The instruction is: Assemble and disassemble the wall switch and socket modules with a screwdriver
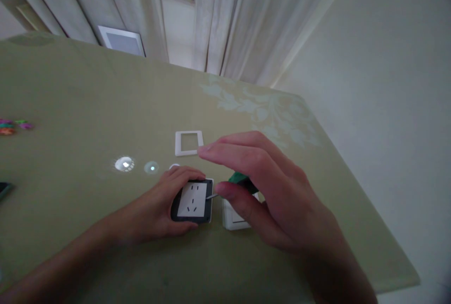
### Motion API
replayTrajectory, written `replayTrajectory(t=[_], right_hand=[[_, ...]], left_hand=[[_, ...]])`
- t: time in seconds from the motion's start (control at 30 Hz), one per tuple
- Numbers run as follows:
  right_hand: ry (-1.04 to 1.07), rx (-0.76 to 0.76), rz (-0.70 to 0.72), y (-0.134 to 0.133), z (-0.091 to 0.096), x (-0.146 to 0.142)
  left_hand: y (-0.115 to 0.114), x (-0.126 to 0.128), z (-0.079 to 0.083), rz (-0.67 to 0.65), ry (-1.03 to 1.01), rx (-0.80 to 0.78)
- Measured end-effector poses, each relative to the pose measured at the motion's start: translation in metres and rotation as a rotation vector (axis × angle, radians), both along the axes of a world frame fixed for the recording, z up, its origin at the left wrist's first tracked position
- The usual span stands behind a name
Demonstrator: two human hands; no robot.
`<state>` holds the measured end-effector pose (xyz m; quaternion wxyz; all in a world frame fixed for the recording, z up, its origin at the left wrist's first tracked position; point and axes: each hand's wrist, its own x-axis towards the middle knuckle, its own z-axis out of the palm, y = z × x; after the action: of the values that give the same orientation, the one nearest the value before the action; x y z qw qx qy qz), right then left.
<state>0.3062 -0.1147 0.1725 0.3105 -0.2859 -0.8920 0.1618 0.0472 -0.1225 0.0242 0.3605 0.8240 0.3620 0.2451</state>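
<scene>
A wall socket (192,200) with a white slotted face and dark surround lies on the table, face up. My left hand (172,203) grips it from the left, fingers over its far edge and thumb along its near edge. My right hand (275,191) holds a screwdriver (241,180) with a green and black handle. Its thin metal shaft points left, and the tip meets the right edge of the socket's white face. Beneath my right hand sits a white switch or cover plate (230,217), partly hidden. A white square frame (178,144) lies just beyond the socket, near my right fingertips.
Small colourful pieces (14,126) lie at the table's far left, with a dark object (4,189) nearer. The green table (88,106) ends at curtains (232,17) behind and a pale wall (387,83) on the right. A white-framed panel (121,41) stands beyond the back edge.
</scene>
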Motion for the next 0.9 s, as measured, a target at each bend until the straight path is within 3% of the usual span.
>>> replayTrajectory(t=[0.33, 0.57, 0.7, 0.9], right_hand=[[0.067, -0.016, 0.068, 0.002, -0.004, -0.012], [0.11, 0.028, 0.138, 0.004, -0.008, -0.012], [0.119, 0.026, 0.128, 0.007, -0.01, -0.011], [0.057, 0.007, 0.126, 0.009, -0.007, -0.009]], left_hand=[[-0.014, 0.019, 0.025, 0.065, -0.154, 0.11], [-0.01, 0.035, 0.016, 0.173, -0.267, 0.135], [-0.006, 0.04, 0.024, 0.253, -0.241, 0.125], [-0.005, 0.033, 0.037, 0.174, -0.246, 0.025]])
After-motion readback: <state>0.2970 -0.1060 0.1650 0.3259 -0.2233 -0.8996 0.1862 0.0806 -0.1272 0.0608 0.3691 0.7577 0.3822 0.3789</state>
